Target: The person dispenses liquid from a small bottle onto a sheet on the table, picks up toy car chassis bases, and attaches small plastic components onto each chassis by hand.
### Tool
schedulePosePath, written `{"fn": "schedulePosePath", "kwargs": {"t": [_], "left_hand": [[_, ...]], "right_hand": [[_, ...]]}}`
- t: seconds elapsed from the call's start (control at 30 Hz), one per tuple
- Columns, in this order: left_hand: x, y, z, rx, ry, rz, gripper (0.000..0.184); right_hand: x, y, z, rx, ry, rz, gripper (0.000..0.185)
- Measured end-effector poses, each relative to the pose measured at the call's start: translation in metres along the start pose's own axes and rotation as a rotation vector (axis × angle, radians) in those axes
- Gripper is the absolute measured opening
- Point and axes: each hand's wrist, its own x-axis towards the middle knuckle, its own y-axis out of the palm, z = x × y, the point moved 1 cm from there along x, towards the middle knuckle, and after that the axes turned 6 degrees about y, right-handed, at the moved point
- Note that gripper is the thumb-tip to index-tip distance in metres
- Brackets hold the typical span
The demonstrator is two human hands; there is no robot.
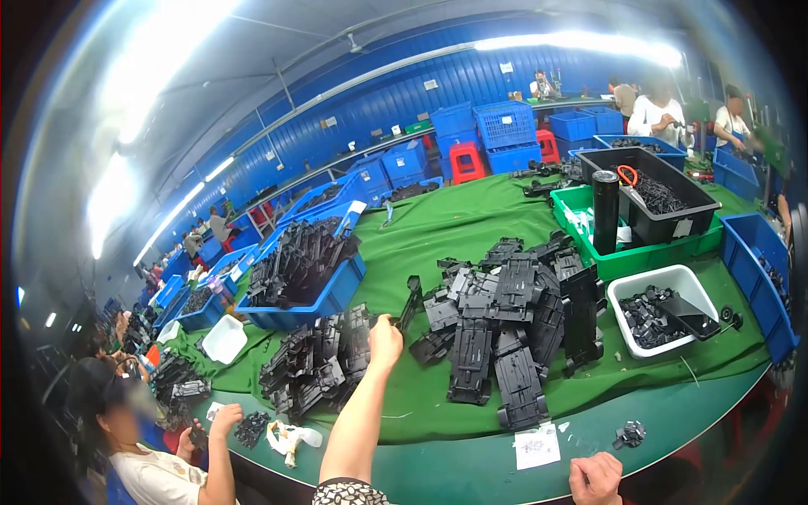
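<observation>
Well outstretched, left hand [385, 343] pinching black part [411, 301]—right hand [596, 480] curled, grip unclear

Black parts [471, 358]: moulded plastic, low sheen, surfaces ridged. Cloth [404, 244]: green, matt, wrinkled. Counter [673, 429]: smooth, faintly shiny. White tub [652, 350]: smooth, glossy plastic. Blue bin [332, 295]: smooth plastic. Slip [537, 456]: white paper. Cylinder [605, 219]: black, glossy.

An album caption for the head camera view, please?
Left hand among black parts on green cloth, right hand near white paper.
</observation>
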Motion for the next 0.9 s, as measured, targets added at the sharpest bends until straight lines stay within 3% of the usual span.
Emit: {"fn": "schedulePosePath", "kwargs": {"t": [0.07,0.1,0.13,0.2,0.3,0.43,0.67,0.77,0.9], "left_hand": [[0.010,0.008,0.031,-0.076,-0.009,-0.078,0.042],[0.016,0.024,0.056,-0.283,-0.057,-0.201,0.034],[0.000,-0.012,0.012,-0.616,-0.452,-0.091,0.037],[-0.007,-0.023,0.012,-1.039,-0.551,-0.094,0.039],[-0.018,-0.022,0.030,-1.355,-0.526,-0.108,0.043],[-0.062,-0.059,-0.003,-1.537,-0.373,-0.054,0.033],[-0.164,-0.107,-0.043,-1.676,-0.362,-0.048,0.032],[-0.211,-0.116,-0.049,-1.691,-0.422,0.026,0.035],[-0.260,-0.122,-0.055,-1.727,-0.479,0.137,0.035]], "right_hand": [[0.000,-0.001,0.001,0.004,0.003,0.007,0.011],[0.000,-0.001,0.001,0.002,0.008,0.015,0.011],[0.000,-0.002,0.001,0.001,0.012,0.026,0.011],[0.000,-0.002,0.000,0.008,0.018,0.041,0.010],[0.001,-0.001,0.001,0.021,0.017,0.056,0.010],[-0.003,-0.001,0.001,0.030,0.009,0.085,0.010],[-0.002,-0.001,0.001,0.037,-0.056,0.083,0.002],[0.001,0.000,0.005,0.146,0.057,0.124,0.004],[0.025,0.013,0.038,0.518,0.422,0.345,0.008]]}}
